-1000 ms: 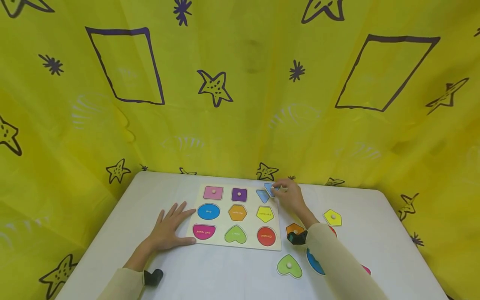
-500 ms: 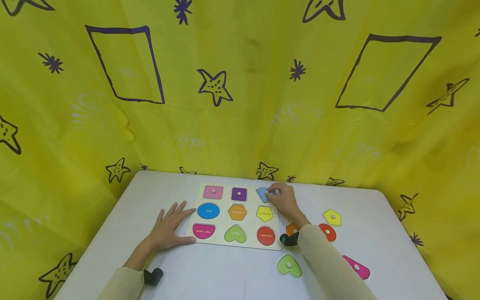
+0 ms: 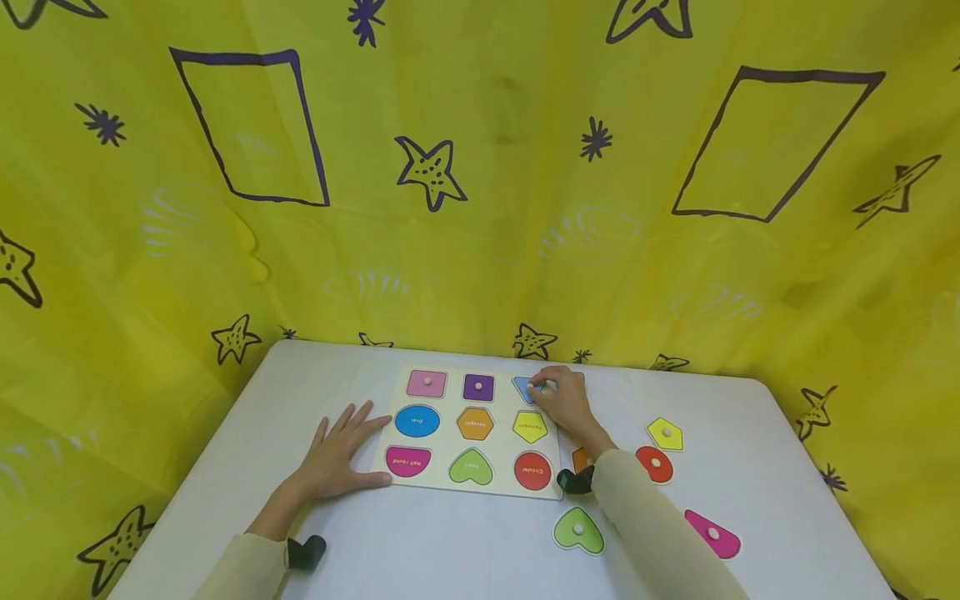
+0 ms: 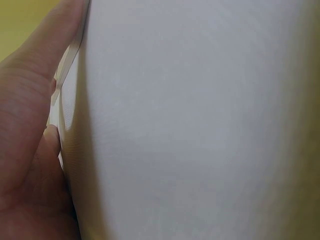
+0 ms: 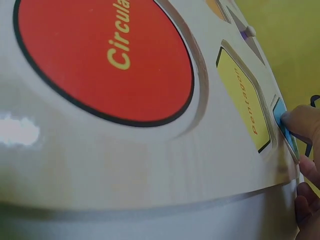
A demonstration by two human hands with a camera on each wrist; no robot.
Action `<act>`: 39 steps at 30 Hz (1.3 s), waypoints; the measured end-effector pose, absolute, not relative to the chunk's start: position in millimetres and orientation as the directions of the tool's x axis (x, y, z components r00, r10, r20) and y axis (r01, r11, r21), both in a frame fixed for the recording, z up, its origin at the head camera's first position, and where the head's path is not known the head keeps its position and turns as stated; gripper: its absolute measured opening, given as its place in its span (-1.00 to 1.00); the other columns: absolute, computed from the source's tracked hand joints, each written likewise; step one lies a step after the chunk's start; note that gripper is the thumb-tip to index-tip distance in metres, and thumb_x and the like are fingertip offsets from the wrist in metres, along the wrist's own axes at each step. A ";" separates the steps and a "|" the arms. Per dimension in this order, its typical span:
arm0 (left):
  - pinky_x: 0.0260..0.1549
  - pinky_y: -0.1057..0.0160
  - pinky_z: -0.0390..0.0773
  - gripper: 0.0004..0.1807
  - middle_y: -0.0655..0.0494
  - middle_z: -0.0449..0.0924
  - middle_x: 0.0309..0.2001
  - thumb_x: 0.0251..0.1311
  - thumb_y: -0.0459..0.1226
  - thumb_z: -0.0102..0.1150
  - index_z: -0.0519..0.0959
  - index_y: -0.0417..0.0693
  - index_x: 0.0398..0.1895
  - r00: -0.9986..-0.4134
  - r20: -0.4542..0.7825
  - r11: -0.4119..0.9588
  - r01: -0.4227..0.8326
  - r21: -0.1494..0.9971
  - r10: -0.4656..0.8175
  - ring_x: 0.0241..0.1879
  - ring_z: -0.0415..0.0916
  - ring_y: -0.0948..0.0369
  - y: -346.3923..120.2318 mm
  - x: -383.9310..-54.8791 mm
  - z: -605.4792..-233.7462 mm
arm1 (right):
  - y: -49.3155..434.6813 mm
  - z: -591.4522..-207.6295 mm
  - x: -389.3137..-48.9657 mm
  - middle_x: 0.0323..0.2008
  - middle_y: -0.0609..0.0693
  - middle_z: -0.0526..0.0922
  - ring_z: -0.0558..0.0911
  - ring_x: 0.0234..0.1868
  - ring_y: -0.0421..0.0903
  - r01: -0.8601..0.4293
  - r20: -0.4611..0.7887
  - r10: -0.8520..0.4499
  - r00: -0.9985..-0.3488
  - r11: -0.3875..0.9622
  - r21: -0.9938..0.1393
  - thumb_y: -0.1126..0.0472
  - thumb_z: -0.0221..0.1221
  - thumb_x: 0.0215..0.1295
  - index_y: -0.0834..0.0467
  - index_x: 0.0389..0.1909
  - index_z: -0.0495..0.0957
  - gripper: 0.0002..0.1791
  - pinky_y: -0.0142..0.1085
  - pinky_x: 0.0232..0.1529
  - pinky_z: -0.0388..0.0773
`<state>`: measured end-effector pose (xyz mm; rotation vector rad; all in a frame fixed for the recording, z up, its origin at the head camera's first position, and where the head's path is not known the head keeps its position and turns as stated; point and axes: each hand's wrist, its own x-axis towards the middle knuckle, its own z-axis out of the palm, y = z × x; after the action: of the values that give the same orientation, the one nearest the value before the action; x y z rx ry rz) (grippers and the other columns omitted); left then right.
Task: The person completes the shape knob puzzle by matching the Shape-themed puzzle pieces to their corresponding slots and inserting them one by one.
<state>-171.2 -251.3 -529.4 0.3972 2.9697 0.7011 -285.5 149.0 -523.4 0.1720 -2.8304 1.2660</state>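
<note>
A white shape-puzzle board [image 3: 503,425] lies flat on the table. My right hand [image 3: 564,402] pinches the knob of a blue triangle piece [image 3: 521,384], which sits at the triangular recess in the board's far right corner; the fingers partly cover it. In the right wrist view, the blue triangle [image 5: 279,109] appears under the thumb. My left hand [image 3: 333,458] lies spread at the board's left side, thumb and index fingertips touching its edge. A knobbed pink rectangle [image 3: 415,385] and purple square [image 3: 471,392] sit in the far row.
Right of the board lie a yellow pentagon [image 3: 673,440], red circle [image 3: 649,461], green heart [image 3: 567,533] and magenta half round [image 3: 725,546], all knobbed. An orange hexagon [image 3: 580,460] is partly hidden by the right wrist. A yellow patterned curtain [image 3: 480,275] hangs behind the table.
My right hand has moved left with the blue triangle, from overlapping the recess's right side to lining up with it. My left hand has stayed put.
</note>
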 end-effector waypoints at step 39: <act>0.41 -0.50 -0.35 0.06 -0.16 0.06 0.61 -0.06 0.33 0.43 0.35 0.17 0.53 -0.963 -0.008 0.863 0.238 0.446 0.269 0.59 -0.18 -0.29 -251.1 -171.5 -526.6 | 156.9 -516.3 -284.4 0.27 0.16 0.55 0.29 0.40 0.22 -0.133 0.020 -0.169 -0.985 0.693 -0.709 0.08 0.34 0.37 0.11 0.01 0.74 -0.72 0.23 0.46 0.14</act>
<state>-171.5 -251.1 -526.6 0.4043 2.9646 0.6963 -284.4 156.9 -516.3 0.2623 -2.9329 1.2219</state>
